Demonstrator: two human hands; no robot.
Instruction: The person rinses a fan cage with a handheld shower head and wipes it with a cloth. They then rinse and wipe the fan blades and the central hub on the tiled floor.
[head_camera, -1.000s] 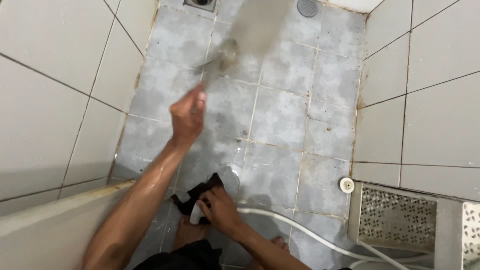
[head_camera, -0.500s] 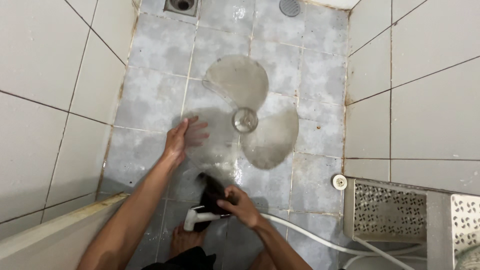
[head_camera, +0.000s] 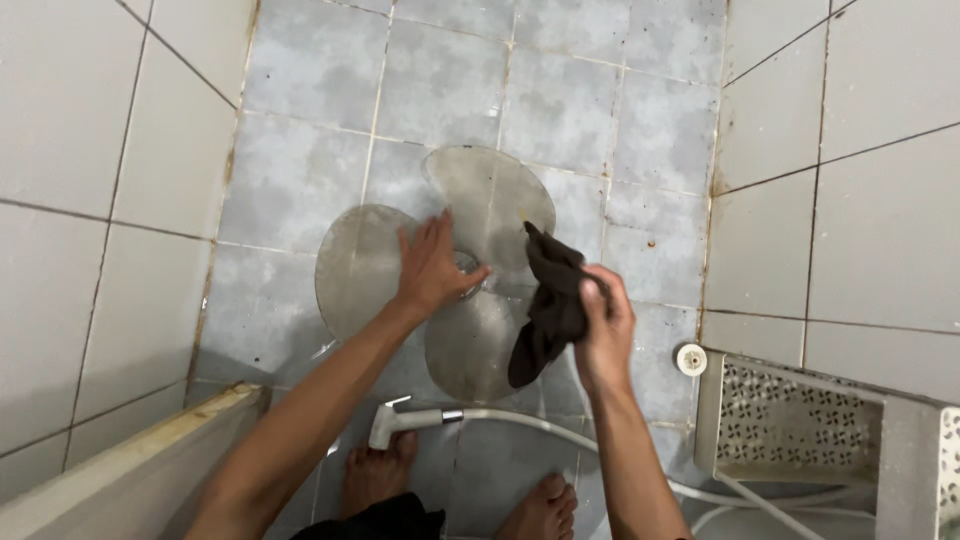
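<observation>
Down on the grey tiled floor (head_camera: 290, 170), at the centre of the frame, lies a translucent three-bladed fan blade (head_camera: 480, 300), flat on the tiles. Left hand (head_camera: 432, 268) is on it now, palm down, fingers spread, pressing near the hub where the blades meet. Right hand (head_camera: 603, 325), just right of centre, is closed in a fist around a dark cloth (head_camera: 548, 305); the cloth hangs down loose from the grip and drapes over the right edge of the fan blade, touching or just above it, hard to tell which. Below the blade, in the lower middle, a white hand sprayer (head_camera: 395, 425) lies on the floor with its white hose (head_camera: 560, 425) curving away toward the lower right. Two bare feet (head_camera: 378, 470) show at the bottom edge. White wall tiles (head_camera: 90, 180) fill the left and right sides. A white perforated stand (head_camera: 790, 425) sits at lower right, and a small round white cap (head_camera: 691, 359) lies beside it.
</observation>
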